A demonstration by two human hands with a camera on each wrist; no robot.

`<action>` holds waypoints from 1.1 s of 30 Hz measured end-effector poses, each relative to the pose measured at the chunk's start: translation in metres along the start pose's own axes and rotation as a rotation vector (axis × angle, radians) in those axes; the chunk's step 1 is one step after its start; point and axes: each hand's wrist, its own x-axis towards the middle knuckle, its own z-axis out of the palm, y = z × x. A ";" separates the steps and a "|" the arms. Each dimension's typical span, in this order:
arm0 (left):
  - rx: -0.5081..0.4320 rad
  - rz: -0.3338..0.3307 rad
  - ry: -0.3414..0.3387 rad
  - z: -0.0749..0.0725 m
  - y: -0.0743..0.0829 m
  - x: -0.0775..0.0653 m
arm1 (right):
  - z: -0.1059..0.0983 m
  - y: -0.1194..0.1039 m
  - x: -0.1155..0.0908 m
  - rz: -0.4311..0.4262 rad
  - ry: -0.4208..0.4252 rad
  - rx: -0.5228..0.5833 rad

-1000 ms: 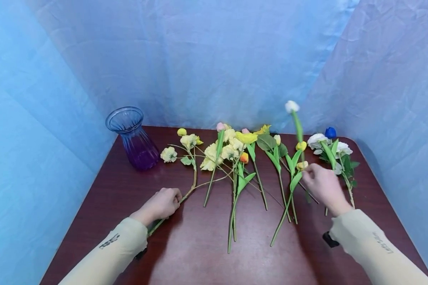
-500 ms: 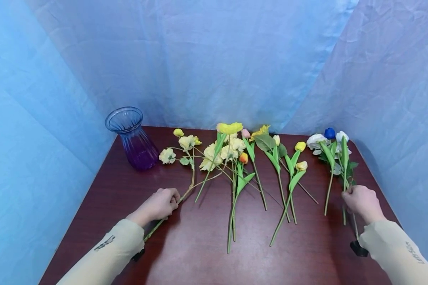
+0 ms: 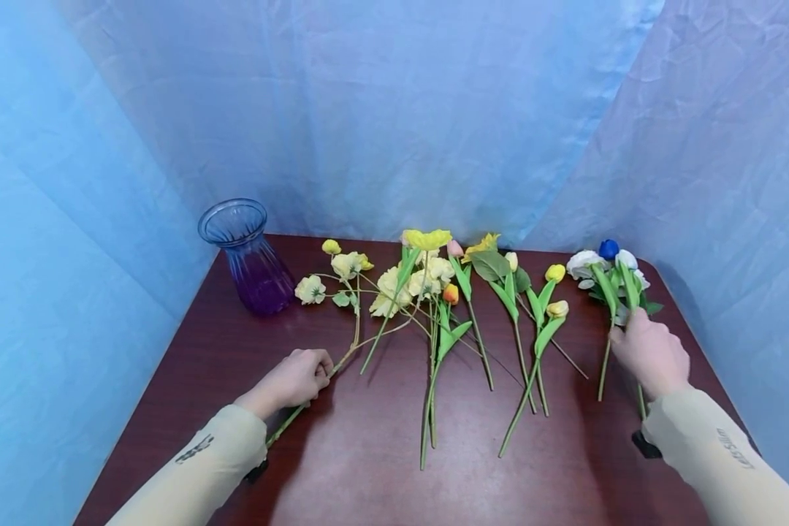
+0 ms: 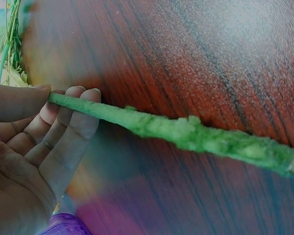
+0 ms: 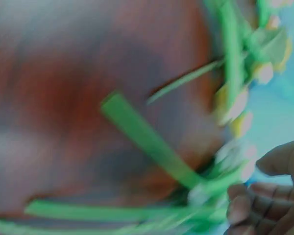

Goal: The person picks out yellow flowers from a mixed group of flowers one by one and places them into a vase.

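My left hand point(image 3: 294, 378) pinches the thick green stem point(image 4: 181, 131) of a branching spray with pale yellow blossoms point(image 3: 310, 290). In the left wrist view its thumb and fingertips meet around the stem, whose cut end points away over the table. My right hand point(image 3: 652, 354) is at the right, over the stem of a white tulip point(image 3: 626, 259). In the right wrist view its thumb and fingers stand apart, with the blurred stems point(image 5: 152, 139) beyond them. That tulip lies beside a blue tulip point(image 3: 608, 249) and white roses point(image 3: 584, 263).
A glass vase point(image 3: 259, 274), blue above and purple below, stands at the back left. Across the middle of the dark red table point(image 3: 368, 453) lie several flowers, among them an orange tulip point(image 3: 451, 294), yellow tulips point(image 3: 555, 273) and a sunflower point(image 3: 483, 247). Blue curtains point(image 3: 401, 124) enclose the table.
My right hand has carried the white tulip rightward, laid it beside the blue tulip and let go, then shifted up over its stem. The left hand keeps its pinch, nearly still.
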 end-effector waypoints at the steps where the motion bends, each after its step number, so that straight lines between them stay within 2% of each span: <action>1: 0.001 -0.004 -0.003 0.000 0.000 0.000 | 0.001 -0.012 0.003 -0.048 0.022 -0.003; 3: 0.000 -0.006 -0.006 0.000 0.000 -0.001 | 0.003 -0.039 0.007 -0.144 0.018 0.004; 5: -0.001 -0.005 -0.010 0.000 0.000 -0.001 | 0.008 -0.065 0.011 -0.217 -0.031 0.021; 9: 0.002 0.013 -0.017 0.001 0.002 -0.001 | 0.027 -0.109 0.014 -0.271 -0.159 0.043; 12: 0.004 0.019 -0.020 0.001 0.003 0.000 | 0.046 -0.127 0.016 -0.306 -0.200 0.028; 16: 0.011 0.014 -0.018 0.002 0.003 0.000 | 0.067 -0.141 0.019 -0.322 -0.225 0.022; 20: 0.022 0.021 -0.014 0.002 0.001 0.002 | 0.078 -0.147 0.021 -0.283 -0.249 0.030; 26: 0.025 0.029 -0.014 0.002 0.001 0.003 | 0.083 -0.150 0.021 -0.239 -0.283 0.036; 33: 0.029 0.026 -0.017 0.000 0.001 0.004 | 0.086 -0.151 0.019 -0.241 -0.335 0.060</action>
